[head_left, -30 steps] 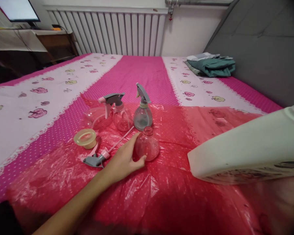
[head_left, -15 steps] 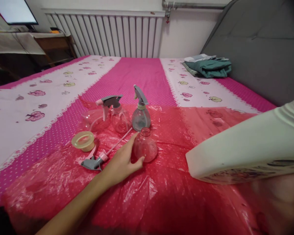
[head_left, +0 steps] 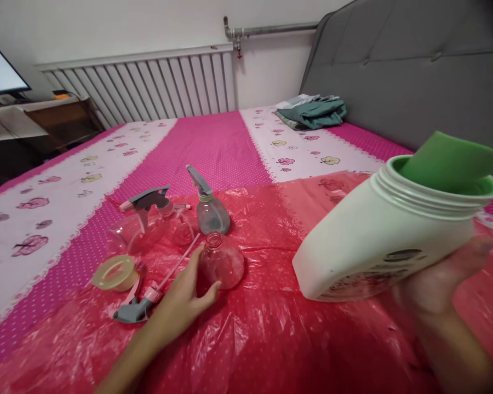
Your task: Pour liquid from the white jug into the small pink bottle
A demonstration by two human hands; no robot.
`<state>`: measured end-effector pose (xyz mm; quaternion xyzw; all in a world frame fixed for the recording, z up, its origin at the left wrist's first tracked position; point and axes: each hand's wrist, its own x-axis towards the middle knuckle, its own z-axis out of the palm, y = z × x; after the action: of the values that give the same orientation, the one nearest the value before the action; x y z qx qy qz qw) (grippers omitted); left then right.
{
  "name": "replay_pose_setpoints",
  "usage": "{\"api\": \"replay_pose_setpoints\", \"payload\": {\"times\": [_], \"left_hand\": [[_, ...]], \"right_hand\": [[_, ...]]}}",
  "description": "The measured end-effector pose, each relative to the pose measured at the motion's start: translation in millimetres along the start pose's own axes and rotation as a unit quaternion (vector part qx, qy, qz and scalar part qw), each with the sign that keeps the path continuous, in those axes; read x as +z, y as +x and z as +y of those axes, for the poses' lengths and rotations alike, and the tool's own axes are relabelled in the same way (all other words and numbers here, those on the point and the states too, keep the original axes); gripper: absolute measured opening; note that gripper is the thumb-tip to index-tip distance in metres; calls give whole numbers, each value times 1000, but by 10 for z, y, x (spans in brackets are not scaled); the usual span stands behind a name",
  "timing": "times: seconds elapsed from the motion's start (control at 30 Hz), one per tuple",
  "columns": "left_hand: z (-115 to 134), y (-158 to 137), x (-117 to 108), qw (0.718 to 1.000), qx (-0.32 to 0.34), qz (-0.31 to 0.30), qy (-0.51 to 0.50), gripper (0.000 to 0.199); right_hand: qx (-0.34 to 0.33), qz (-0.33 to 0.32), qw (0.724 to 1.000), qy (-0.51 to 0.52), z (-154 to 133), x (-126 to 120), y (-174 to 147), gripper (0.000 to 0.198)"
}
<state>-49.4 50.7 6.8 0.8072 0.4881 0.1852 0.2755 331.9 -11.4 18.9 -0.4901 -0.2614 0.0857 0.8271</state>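
Observation:
My left hand is closed around the side of a round, clear spray bottle without its top, thumb in front and fingers behind. The bottle stands on a red plastic sheet. On the right, my right hand grips a large pale green detergent bottle from below. This bottle is uncapped and tilted, its mouth with a green pouring spout toward the upper right. Beside my left hand lies a grey-and-pink spray trigger head with its tube. A yellowish cap lies close to it.
Behind the held bottle stands a grey spray bottle. Pink-and-grey spray bottles are left of it. Folded clothes lie on the patterned bed cover, near the grey headboard. A radiator lines the wall.
The view has swung right, so things sit farther left. The detergent bottle has come further into view, its mouth and spout now showing. My left hand stays on the small bottle.

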Motion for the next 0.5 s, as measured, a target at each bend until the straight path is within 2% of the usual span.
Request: {"api": "replay_pose_setpoints", "payload": {"times": [0.2,0.33,0.5], "left_hand": [[7,-24,-12,1000,22,-13,3,79],[34,-32,-31,999,13,-29,5,80],[32,3,-59,1000,25,-19,0,81]], "right_hand": [[-8,0,1000,-8,-11,33,-13,98],[3,18,1000,6,-27,65,-20,99],[13,8,1000,11,39,42,5,99]]}}
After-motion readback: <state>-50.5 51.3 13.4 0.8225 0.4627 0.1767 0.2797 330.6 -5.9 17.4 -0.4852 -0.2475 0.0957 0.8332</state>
